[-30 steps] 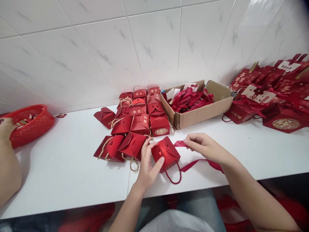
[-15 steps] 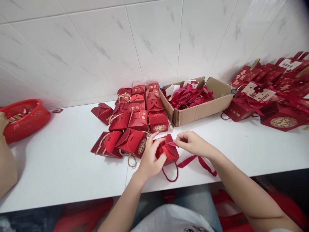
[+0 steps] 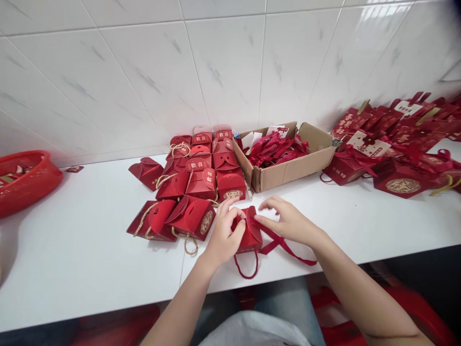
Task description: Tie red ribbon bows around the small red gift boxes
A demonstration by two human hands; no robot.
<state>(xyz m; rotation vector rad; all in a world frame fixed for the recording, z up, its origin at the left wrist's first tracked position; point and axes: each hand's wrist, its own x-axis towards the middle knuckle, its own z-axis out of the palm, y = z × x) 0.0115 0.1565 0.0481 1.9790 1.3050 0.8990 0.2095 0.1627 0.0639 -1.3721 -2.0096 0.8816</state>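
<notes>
While the left hand still rests against the box near the front of the surface, its thumb and finger have drawn together over the top; I can't tell if they pinch anything. The right hand, pinching a ribbon half a second ago, now has its fingers parted beside the flap.

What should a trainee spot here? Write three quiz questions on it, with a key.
1. Which hand is nearer the loose ribbon?
2. True or false: the carton is closed on top.
3. Choose: the looped handle of the box between the hands is (a) white, (b) red, (c) green.

Key:
1. The right hand.
2. False; it is open, with ribbons inside.
3. b
</notes>
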